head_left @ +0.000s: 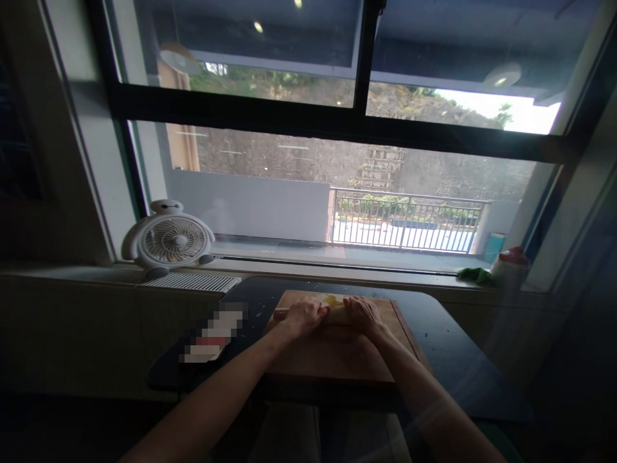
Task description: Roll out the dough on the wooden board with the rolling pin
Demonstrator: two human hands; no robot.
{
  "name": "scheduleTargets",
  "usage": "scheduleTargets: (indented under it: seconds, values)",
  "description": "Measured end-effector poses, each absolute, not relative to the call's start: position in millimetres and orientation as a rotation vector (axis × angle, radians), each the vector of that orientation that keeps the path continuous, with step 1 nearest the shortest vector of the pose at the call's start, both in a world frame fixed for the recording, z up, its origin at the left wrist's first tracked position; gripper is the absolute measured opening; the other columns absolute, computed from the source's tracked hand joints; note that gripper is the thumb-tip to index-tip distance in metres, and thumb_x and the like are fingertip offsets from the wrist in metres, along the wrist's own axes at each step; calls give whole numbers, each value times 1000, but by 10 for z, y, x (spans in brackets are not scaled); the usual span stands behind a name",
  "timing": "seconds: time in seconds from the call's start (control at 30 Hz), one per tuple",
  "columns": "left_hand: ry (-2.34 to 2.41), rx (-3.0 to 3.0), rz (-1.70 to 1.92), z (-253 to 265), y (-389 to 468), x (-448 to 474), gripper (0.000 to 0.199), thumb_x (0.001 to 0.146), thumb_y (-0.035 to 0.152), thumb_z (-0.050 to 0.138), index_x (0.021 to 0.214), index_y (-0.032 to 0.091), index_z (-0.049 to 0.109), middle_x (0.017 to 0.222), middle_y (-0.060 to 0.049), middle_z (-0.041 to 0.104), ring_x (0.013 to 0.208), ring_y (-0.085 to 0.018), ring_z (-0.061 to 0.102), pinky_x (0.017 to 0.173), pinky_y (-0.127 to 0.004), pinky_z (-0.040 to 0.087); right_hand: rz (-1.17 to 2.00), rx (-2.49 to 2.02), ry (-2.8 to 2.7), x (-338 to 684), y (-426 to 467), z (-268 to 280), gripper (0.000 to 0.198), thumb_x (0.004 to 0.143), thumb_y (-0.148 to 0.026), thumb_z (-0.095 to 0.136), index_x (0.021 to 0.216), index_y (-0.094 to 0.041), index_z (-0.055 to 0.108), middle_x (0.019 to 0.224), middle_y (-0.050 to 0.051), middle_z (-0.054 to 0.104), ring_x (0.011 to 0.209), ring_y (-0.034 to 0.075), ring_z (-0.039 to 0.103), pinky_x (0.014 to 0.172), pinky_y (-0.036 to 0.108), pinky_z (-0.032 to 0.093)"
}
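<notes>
A wooden board (pixel 332 363) lies on the dark table, and both my hands rest over its far half. My left hand (pixel 306 316) is curled over a rolling pin, whose brown end (pixel 280 314) sticks out on the left. My right hand (pixel 364 314) presses down with bent fingers farther right along the same line. Between them shows pale dough (pixel 338 315), which seems to lie around or against the pin; my hands hide most of it. A yellow patch (pixel 332 299) sits just beyond the dough.
On the dark table (pixel 453 341), a blurred-out flat item (pixel 214 337) lies left of the board. A white fan (pixel 176 238) stands on the sill at left. A green cloth (pixel 476 275) and a red-topped container (pixel 511 265) are at right, below the large window.
</notes>
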State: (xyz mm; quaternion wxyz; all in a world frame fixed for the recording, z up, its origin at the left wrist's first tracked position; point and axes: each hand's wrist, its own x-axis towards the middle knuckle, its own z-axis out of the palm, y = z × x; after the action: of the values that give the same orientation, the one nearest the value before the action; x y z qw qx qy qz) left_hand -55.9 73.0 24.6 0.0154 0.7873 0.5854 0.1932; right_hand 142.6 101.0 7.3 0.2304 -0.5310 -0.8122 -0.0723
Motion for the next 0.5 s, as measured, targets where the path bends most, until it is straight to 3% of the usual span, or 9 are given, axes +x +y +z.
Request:
scheduleTargets:
  seconds: [0.23, 0.5]
  values:
    - [1901, 2488, 567, 247, 719, -507, 65, 86, 60, 15, 83, 16, 64, 85, -12, 67, 83, -26, 62, 75, -35, 42, -219, -1515, -2181, 1454, 920, 63, 46, 95, -34, 19, 98, -19, 62, 94, 7, 67, 85, 17, 62, 76, 28, 43]
    - [1816, 2510, 551, 224, 577, -558, 68, 87, 60, 12, 88, 19, 65, 87, -11, 68, 81, -25, 62, 73, -33, 41, -174, -1568, -2245, 1503, 731, 94, 41, 95, -34, 24, 93, -19, 62, 81, 6, 67, 75, 16, 61, 67, 26, 41]
